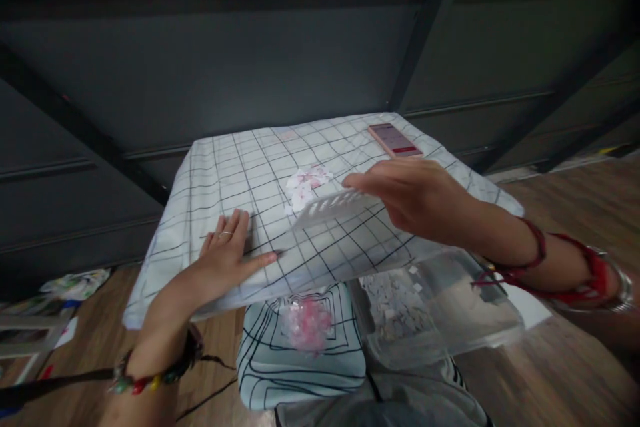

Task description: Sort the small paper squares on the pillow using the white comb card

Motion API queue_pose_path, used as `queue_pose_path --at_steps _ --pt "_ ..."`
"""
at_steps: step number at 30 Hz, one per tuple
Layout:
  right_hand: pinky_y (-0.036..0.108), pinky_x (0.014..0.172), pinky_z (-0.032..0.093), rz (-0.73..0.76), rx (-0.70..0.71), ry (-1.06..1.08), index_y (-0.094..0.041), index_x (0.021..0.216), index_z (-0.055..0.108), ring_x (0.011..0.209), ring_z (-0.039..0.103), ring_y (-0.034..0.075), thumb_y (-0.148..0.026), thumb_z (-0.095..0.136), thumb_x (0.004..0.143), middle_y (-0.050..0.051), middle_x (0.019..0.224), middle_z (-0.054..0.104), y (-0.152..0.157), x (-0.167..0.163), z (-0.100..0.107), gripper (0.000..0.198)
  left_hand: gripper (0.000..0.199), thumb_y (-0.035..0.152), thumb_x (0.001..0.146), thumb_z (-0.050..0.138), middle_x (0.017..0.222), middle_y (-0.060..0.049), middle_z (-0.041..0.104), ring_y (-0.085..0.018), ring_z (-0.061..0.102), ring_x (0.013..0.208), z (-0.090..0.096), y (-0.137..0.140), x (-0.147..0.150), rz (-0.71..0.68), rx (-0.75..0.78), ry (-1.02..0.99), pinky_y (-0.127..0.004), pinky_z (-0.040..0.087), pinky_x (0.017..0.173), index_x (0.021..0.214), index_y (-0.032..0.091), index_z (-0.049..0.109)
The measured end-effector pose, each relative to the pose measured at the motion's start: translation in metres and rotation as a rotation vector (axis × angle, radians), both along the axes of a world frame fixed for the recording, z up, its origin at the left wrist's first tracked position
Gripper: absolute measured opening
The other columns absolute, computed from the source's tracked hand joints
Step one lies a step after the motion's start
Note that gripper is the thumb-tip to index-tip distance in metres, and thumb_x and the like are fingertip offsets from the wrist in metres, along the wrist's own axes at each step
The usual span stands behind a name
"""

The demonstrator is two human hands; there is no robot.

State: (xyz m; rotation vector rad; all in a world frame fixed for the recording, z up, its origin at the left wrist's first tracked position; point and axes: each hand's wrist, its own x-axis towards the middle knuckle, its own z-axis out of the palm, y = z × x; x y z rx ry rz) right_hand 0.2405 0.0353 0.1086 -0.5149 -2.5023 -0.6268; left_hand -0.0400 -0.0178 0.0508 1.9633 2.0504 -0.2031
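Note:
My right hand (pixel 415 197) grips a white slotted plastic piece (pixel 330 208) by its right end, tilted just above the checked tablecloth (pixel 270 160). Close to the left end of that piece lies a small heap of white and pink paper bits (pixel 306 185). My left hand (pixel 227 250) rests flat on the cloth to the left, fingers stretched out and thumb pointing right, with nothing in it. A ring is on one of its fingers.
A pink phone (pixel 395 140) lies at the table's back right. Below the front edge are a clear plastic box (pixel 470 307) with many small pale pieces and a patterned cushioned seat (pixel 305 373) bearing a clear bag of pink items (pixel 307 323). A dark panelled wall (pixel 250 67) stands behind.

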Motion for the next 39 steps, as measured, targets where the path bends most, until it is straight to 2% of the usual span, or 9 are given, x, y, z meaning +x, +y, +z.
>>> queue_pose_path --at_steps 3,6,9,15,22,25,29,35,39 --pt "0.026 0.061 0.036 -0.168 0.024 -0.009 -0.015 0.102 0.058 0.067 0.052 0.013 -0.001 0.035 0.078 0.002 0.074 0.062 0.023 0.005 -0.004 0.036 0.096 0.066 0.078 0.033 0.152 -0.019 0.002 -0.035 0.0 0.138 -0.007 0.016 0.019 0.016 0.051 0.027 -0.051 0.014 0.11 0.145 0.004 0.005" --pt "0.026 0.063 0.037 -0.23 0.027 -0.021 -0.015 0.102 0.06 0.07 0.054 0.014 -0.002 0.036 0.079 0.004 0.077 0.063 0.041 0.004 -0.01 0.036 0.093 0.065 0.08 0.032 0.152 -0.019 0.002 -0.036 0.0 0.138 -0.014 0.03 0.036 0.005 0.087 0.035 -0.053 0.016 0.109 0.144 0.002 0.008" --pt "0.026 0.065 0.037 -0.192 0.008 -0.033 -0.015 0.103 0.061 0.071 0.054 0.014 -0.001 0.034 0.08 0.005 0.079 0.064 0.05 0.002 -0.016 0.038 0.096 0.067 0.079 0.031 0.152 -0.019 0.002 -0.036 0.0 0.138 -0.017 0.035 0.044 -0.013 0.072 0.042 -0.053 0.015 0.109 0.144 0.0 0.009" --pt "0.025 0.065 0.037 -0.074 -0.01 -0.005 -0.016 0.096 0.063 0.069 0.053 0.013 -0.001 0.034 0.079 0.003 0.076 0.064 0.052 0.008 -0.018 0.037 0.099 0.069 0.077 0.032 0.151 -0.017 -0.001 -0.034 -0.002 0.138 -0.01 0.026 0.046 -0.017 0.019 0.08 -0.051 0.014 0.111 0.144 0.001 0.006" --pt "0.027 0.064 0.031 -0.164 0.009 -0.053 -0.016 0.098 0.062 0.068 0.048 0.013 -0.005 0.033 0.085 0.003 0.075 0.061 0.049 -0.014 -0.02 0.033 0.1 0.068 0.076 0.036 0.151 -0.018 0.0 -0.035 0.0 0.138 -0.007 0.024 0.048 -0.004 0.009 0.103 -0.052 0.016 0.11 0.144 0.001 0.006" --pt "0.027 0.064 0.03 -0.125 0.007 -0.112 -0.016 0.097 0.062 0.066 0.046 0.012 -0.006 0.033 0.087 0.002 0.074 0.06 0.045 -0.021 -0.016 0.032 0.1 0.068 0.076 0.037 0.151 -0.018 0.0 -0.035 0.0 0.138 -0.007 0.023 0.048 0.0 0.009 0.106 -0.053 0.016 0.11 0.143 0.001 0.007" --pt "0.026 0.065 0.03 -0.062 0.009 -0.083 -0.016 0.096 0.061 0.066 0.045 0.012 -0.003 0.031 0.085 0.001 0.073 0.059 0.043 -0.014 -0.01 0.035 0.102 0.069 0.075 0.037 0.151 -0.017 -0.002 -0.035 -0.001 0.138 -0.007 0.022 0.047 -0.003 0.007 0.103 -0.053 0.015 0.11 0.144 0.002 0.003" --pt "0.027 0.062 0.028 -0.187 0.051 -0.045 -0.016 0.091 0.063 0.066 0.046 0.013 -0.003 0.033 0.083 0.002 0.071 0.059 0.047 -0.001 -0.014 0.033 0.102 0.069 0.075 0.035 0.151 -0.017 -0.002 -0.034 0.0 0.138 -0.007 0.021 0.048 0.006 0.001 0.098 -0.052 0.015 0.11 0.144 0.001 0.004" --pt "0.026 0.062 0.028 -0.173 0.027 -0.025 -0.016 0.097 0.062 0.066 0.046 0.013 -0.002 0.033 0.082 0.002 0.072 0.06 0.045 0.005 -0.018 0.036 0.103 0.071 0.074 0.035 0.151 -0.018 -0.001 -0.036 0.0 0.138 -0.01 0.02 0.046 -0.008 0.021 0.093 -0.055 0.016 0.109 0.144 0.001 0.007"
